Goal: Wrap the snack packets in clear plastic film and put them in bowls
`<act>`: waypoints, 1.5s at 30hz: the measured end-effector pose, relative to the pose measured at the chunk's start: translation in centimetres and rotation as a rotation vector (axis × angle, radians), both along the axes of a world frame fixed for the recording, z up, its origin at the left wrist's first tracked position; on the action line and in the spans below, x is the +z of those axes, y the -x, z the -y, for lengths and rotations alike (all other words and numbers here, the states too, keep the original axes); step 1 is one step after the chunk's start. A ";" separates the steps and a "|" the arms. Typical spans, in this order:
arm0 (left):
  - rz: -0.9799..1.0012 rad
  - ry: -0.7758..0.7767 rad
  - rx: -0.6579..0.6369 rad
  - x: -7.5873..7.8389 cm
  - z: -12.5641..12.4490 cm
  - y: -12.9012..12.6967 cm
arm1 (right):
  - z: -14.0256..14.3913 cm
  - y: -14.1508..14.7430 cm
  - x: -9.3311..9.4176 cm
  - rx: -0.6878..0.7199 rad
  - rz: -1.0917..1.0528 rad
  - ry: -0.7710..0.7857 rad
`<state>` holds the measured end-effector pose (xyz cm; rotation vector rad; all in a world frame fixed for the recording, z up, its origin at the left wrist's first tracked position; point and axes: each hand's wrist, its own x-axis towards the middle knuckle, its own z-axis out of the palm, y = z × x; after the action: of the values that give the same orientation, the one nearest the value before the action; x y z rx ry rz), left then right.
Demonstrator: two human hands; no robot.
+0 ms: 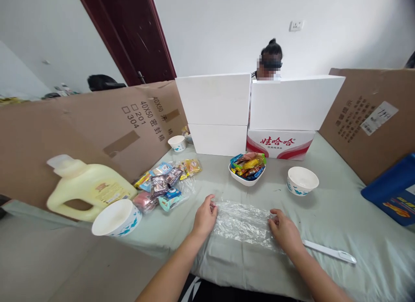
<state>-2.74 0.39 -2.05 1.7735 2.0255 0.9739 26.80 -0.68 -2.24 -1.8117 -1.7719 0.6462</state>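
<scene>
A sheet of clear plastic wrap lies flat on the pale green table cloth in front of me. My left hand pinches its left edge and my right hand pinches its right edge. Just beyond the sheet stands a white bowl heaped with wrapped snacks. An empty white bowl sits to its right.
A white knife-like tool lies right of my right hand. Loose snack packets, a yellow jug and two more bowls are at left. White boxes, cardboard screens and a person are behind. A blue box is at right.
</scene>
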 end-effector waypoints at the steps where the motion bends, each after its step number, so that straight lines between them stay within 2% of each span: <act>1: -0.040 -0.012 0.020 -0.1 -0.1 0.1 | 0.0 0.0 -0.1 0.008 0.016 0.001; 4: -0.241 -0.102 0.084 0.1 0.1 0.0 | 0.3 0.0 -0.2 0.040 0.111 0.012; 6: -0.388 -0.197 0.024 0.6 0.6 -1.0 | 0.6 0.3 0.0 0.063 0.176 0.023; 8: -0.476 -0.246 -0.204 1.0 1.5 -2.7 | 0.8 0.7 0.2 0.085 0.242 0.022; 11: -0.522 -0.166 -0.617 1.3 2.6 -5.3 | 0.6 0.9 0.5 0.114 0.351 0.011; 12: -0.531 -0.114 -0.705 1.2 2.9 -5.9 | 0.4 0.7 0.5 0.115 0.379 0.009; 14: -0.544 -0.002 -0.792 0.9 3.2 -6.5 | -0.3 -0.3 0.8 0.084 0.424 0.012; 18: -0.539 0.127 -0.811 0.3 3.3 -6.2 | -1.1 -2.5 2.3 -0.045 0.524 -0.005; 20: -0.532 0.134 -0.815 0.3 3.3 -6.2 | -0.7 -2.3 3.0 -0.032 0.551 -0.071; 23: -0.523 0.131 -0.822 0.5 3.3 -6.5 | 0.8 -0.1 2.5 0.232 0.552 -0.246; 25: -0.523 0.139 -0.805 0.6 3.3 -6.3 | 1.9 1.4 1.2 0.434 0.555 -0.316; 26: -0.528 0.152 -0.781 0.6 3.4 -5.8 | 2.3 1.9 0.4 0.489 0.561 -0.317; 30: -0.573 0.209 -0.621 0.1 3.9 -1.4 | 2.8 1.9 -2.0 0.495 0.577 -0.239; 34: -0.586 0.161 -0.518 0.0 5.3 3.1 | 2.5 1.6 -1.6 0.497 0.569 -0.186; 36: -0.560 0.098 -0.572 0.6 6.2 3.8 | 2.7 1.7 -0.6 0.490 0.561 -0.192; 40: -0.434 0.012 -0.795 2.4 7.6 3.2 | 4.3 0.7 1.0 0.528 0.505 -0.307; 43: -0.342 -0.046 -0.831 2.9 8.1 2.9 | 6.1 -1.7 0.9 0.642 0.443 -0.312; 45: -0.324 -0.086 -0.826 2.8 8.3 3.0 | 7.2 -3.3 0.4 0.662 0.417 -0.281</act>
<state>-5.75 -7.91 0.73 2.5993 1.1508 0.5289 30.10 -7.90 -1.88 -1.2110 -2.6270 0.2257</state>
